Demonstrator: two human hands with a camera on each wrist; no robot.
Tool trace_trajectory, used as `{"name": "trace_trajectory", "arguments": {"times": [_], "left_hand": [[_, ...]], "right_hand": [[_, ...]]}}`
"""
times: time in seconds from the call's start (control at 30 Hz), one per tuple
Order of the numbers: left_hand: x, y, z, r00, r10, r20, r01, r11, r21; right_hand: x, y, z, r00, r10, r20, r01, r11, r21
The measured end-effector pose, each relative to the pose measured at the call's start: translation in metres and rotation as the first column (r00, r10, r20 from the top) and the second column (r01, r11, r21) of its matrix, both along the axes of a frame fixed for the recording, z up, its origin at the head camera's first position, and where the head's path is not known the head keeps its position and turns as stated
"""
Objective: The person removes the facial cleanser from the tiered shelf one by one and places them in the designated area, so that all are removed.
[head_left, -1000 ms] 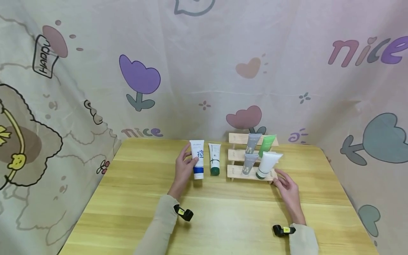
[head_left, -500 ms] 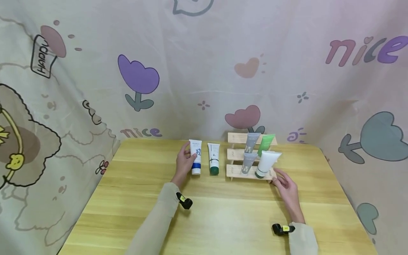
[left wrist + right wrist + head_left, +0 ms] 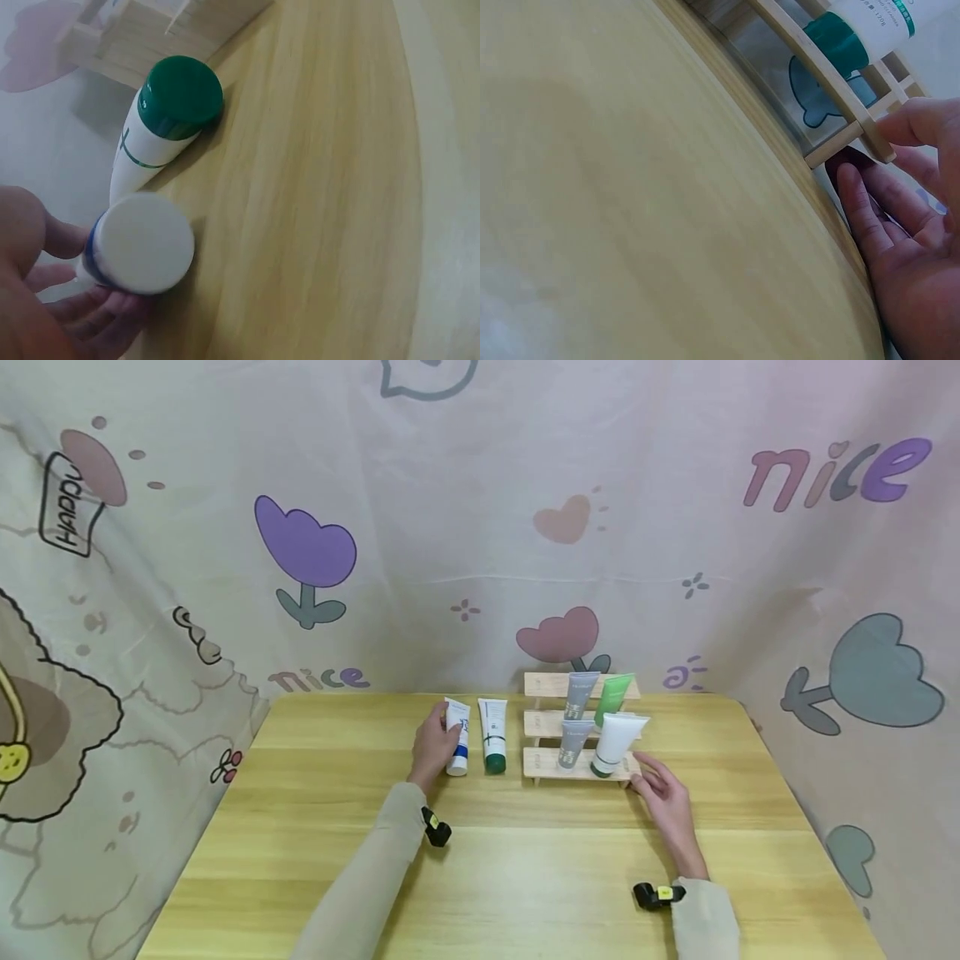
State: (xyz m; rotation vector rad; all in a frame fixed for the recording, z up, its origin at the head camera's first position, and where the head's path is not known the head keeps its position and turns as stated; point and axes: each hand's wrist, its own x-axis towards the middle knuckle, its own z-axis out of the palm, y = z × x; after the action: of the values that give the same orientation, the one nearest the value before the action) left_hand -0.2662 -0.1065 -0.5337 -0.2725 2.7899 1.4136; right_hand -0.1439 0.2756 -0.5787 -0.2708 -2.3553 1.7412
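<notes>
In the head view my left hand (image 3: pixel 433 750) grips a white squeeze tube with a blue band (image 3: pixel 458 739), thumb across its front. Its round white cap (image 3: pixel 146 244) faces the left wrist camera, low over the tabletop. Just right of it lies another white tube, green-capped (image 3: pixel 493 735). My right hand (image 3: pixel 666 793) holds the front right corner of a three-tier wooden rack (image 3: pixel 543 763). In the right wrist view, the thumb (image 3: pixel 911 124) presses the end of the lowest shelf and the fingers (image 3: pixel 862 210) curl below it.
On the rack stand two grey tubes, one lower (image 3: pixel 573 745) and one higher (image 3: pixel 580 696), a green tube (image 3: pixel 612 696) and a white green-capped tube (image 3: pixel 618 743). A printed curtain (image 3: pixel 450 527) hangs behind the wooden table (image 3: pixel 525 877).
My left hand has moved the blue-banded tube back and down beside the green-capped one, and its printed front has turned. The right hand stays at the rack. The head view has shifted slightly.
</notes>
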Motion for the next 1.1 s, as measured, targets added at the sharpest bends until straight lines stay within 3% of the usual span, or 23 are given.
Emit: {"name": "trace_trajectory", "arguments": {"times": [0.13, 0.27, 0.67, 0.8, 0.93, 1.1], "left_hand": [[0.001, -0.003, 0.0, 0.999, -0.046, 0.03, 0.05, 0.99, -0.135], [0.003, -0.009, -0.001, 0.998, -0.056, 0.042, 0.063, 0.98, -0.189], [-0.001, -0.016, -0.001, 0.998, -0.067, -0.004, 0.066, 0.99, -0.125], [0.002, -0.017, 0.005, 0.998, -0.067, 0.002, 0.067, 0.984, -0.168], [0.007, -0.014, 0.019, 0.998, -0.063, 0.011, 0.064, 0.977, -0.201], [0.012, -0.006, 0.039, 0.997, -0.072, 0.024, 0.075, 0.985, -0.157]], "right_hand": [[0.0, -0.001, 0.0, 1.0, 0.014, -0.002, -0.014, 1.0, -0.004], [0.0, -0.003, -0.002, 1.0, 0.023, -0.009, -0.023, 0.999, -0.024], [-0.002, -0.001, 0.0, 0.999, 0.012, -0.043, -0.013, 0.999, -0.033], [-0.003, -0.001, 0.0, 0.999, 0.013, -0.036, -0.015, 0.999, -0.033], [-0.002, -0.001, -0.001, 1.0, 0.01, -0.019, -0.011, 1.0, -0.025], [0.0, -0.001, -0.001, 1.0, 0.009, -0.018, -0.009, 1.0, -0.022]]}}
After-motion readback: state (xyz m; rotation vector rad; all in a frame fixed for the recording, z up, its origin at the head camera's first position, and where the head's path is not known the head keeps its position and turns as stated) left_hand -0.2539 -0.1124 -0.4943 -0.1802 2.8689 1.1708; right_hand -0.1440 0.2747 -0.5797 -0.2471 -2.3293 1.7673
